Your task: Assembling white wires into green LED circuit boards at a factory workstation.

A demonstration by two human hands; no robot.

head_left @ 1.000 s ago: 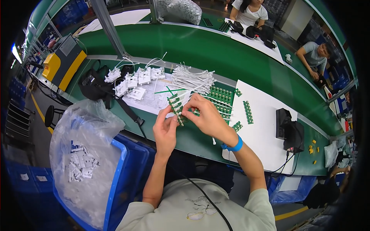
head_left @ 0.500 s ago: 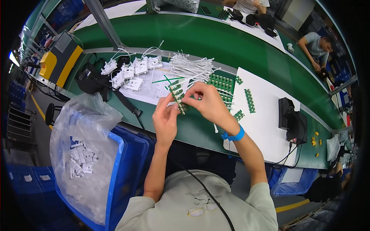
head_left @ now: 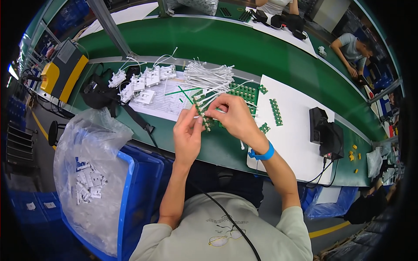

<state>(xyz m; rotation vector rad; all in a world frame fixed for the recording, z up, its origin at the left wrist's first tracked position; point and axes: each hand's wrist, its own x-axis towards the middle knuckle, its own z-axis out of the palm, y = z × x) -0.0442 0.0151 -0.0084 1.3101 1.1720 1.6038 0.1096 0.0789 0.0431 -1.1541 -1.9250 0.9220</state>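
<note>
In front of me my left hand [head_left: 187, 132] is closed, thumb and fingers pinching a strip of green circuit boards [head_left: 198, 98] with pale connectors along it. My right hand [head_left: 235, 116] is closed too, its thumb and forefinger pressed together at the strip's right side. White cables run beside those fingers, and a white cable end [head_left: 242, 145] hangs below the hand; its fingers seem to grip a white cable, the tip being hidden. Behind the hands lie a bundle of white cables [head_left: 209, 76] and a panel of green boards [head_left: 244, 92].
White plastic housings [head_left: 152, 77] with cables rest on printed sheets [head_left: 163, 102] at left. A lined blue bin [head_left: 126, 204] stands left of me. Right are a white board [head_left: 287, 152], loose green strips [head_left: 275, 112] and a black device [head_left: 320, 126]. A yellow-black machine [head_left: 64, 71] stands far left.
The whole scene has shifted slightly left in the view. Both hands stay at the strip with their grips kept; white cables show more plainly across its upper right side.
</note>
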